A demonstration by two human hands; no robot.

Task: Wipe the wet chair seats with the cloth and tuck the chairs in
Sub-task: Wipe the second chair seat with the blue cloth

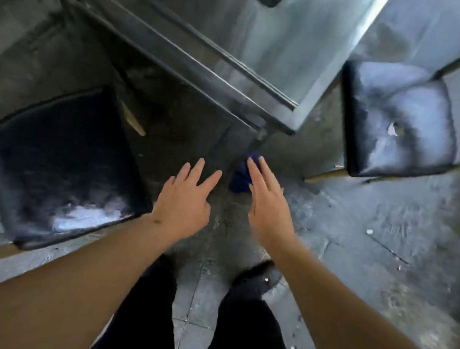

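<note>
Fingers of both hands are spread straight and hold nothing: the left hand (186,197) hangs between the left seat (59,166) and the cloth (242,173), while the right hand (268,207) reaches over the cloth, whose dark blue folds show just past its fingers (256,172). Whether the cloth lies on the floor (391,243) or is touched by those fingers cannot be told through the blur; it sits near the table leg, below the tabletop (243,36) corner. The cloth is best gathered first, bunched into a broad pad rather than pinched by an edge, so that a full palm's pressure can be laid on the vinyl. Wet sheen shows on the near edge of the left seat and across the right seat (395,121), so overlapping strokes toward one edge are advised. Both chairs stand out from the table and are yet to be tucked in.
</note>
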